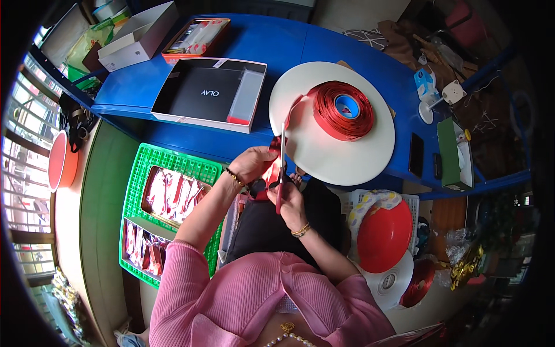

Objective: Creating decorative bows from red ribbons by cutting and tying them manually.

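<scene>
My left hand point(252, 163) pinches a strip of shiny red ribbon point(276, 144) at the front edge of the blue table. The strip runs back to a large ribbon roll point(325, 122) with a blue core, lying on a round white disc point(303, 151). Scissors point(283, 139) with a red handle are in my right hand point(293, 207), just beside the left. Their blades point away from me, alongside the ribbon; whether they are parted is too small to tell. More red ribbon hangs below my left hand, over my dark-clothed lap.
A shallow black-and-white box point(196, 87) lies left of the disc. At my left, a green basket point(173, 151) holds trays of red and white packets. A red basin point(384, 240) sits at my right. A phone point(415, 154) and green box point(455, 165) lie on the table's right.
</scene>
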Tool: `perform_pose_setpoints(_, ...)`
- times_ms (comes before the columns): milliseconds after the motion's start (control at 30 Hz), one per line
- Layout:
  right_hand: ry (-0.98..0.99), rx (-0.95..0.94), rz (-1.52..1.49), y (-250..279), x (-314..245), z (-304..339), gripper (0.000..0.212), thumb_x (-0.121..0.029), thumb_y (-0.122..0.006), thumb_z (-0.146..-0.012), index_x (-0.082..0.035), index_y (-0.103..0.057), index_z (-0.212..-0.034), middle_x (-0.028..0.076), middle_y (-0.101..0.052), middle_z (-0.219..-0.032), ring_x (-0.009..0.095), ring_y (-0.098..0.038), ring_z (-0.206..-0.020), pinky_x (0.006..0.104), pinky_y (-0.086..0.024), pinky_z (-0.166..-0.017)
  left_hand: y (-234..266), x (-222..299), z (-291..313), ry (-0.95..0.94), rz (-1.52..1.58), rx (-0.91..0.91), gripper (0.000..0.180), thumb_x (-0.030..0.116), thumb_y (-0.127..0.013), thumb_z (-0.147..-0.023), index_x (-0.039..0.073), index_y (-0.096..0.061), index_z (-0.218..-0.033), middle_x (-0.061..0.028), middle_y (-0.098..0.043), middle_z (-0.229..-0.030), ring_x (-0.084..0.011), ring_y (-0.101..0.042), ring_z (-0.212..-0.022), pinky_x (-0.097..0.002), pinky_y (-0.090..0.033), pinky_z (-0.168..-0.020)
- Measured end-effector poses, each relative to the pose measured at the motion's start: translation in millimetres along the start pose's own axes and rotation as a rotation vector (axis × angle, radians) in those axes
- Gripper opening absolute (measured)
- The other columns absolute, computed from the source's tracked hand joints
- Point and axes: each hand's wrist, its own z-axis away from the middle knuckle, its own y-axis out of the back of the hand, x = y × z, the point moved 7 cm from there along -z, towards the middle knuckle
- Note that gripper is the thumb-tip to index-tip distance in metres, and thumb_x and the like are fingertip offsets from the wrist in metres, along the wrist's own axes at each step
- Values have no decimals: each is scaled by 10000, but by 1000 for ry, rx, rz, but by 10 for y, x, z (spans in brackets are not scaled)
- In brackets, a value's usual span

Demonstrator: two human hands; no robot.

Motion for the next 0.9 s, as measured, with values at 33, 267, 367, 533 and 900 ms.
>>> perform_pose_setpoints(33, 81, 27, 136, 62, -73, -1, 187, -50, -702, -757, -45, -547, -861, -6, -577, -766, 66, -538, -690, 212, -448, -627, -106, 112, 52, 9, -37, -6, 145, 98, -551, -868, -17, -613, -931, -104, -645, -878, -188, -622, -807, -309, -492, -768)
perform_pose_setpoints(267, -177, -381, 58, 724, -92, 254, 219, -58, -551, -824, -18, -449, -1013, 150, -586, -966, 215, -609, -895, 236, -491, -641, 68, 533, 194, -90, -313, 182, 111, 67, -557, -848, 12, -625, -916, -53, -655, -852, -120, -625, -759, -250, -495, -732)
perform_pose_setpoints(367, -403, -499, 169, 909, 89, 368, 274, -238, -512, -868, -14, -477, -1023, 133, -586, -931, 223, -628, -842, 222, -477, -607, 165, 482, 200, -68, -439, 178, 115, 78, -561, -849, -3, -627, -898, -33, -636, -773, -97, -594, -669, -241, -482, -647)
perform_pose_setpoints(533, -400, -604, 423, 774, -62, 283, 369, -390, -587, -849, -46, -489, -939, 58, -564, -826, 162, -612, -681, 243, -472, -550, 238, 303, 134, -8, -460, 131, 111, 81, -586, -829, 0, -639, -882, -30, -641, -765, -95, -600, -682, -227, -473, -650)
perform_pose_setpoints(900, -324, -684, 264, 470, -148, 10, 394, -421, -619, -824, -56, -482, -886, 40, -550, -775, 124, -599, -630, 214, -455, -531, 143, 228, 202, -7, -631, 118, 119, 85, -591, -823, -8, -640, -878, 5, -605, -708, -54, -533, -611, -202, -428, -566)
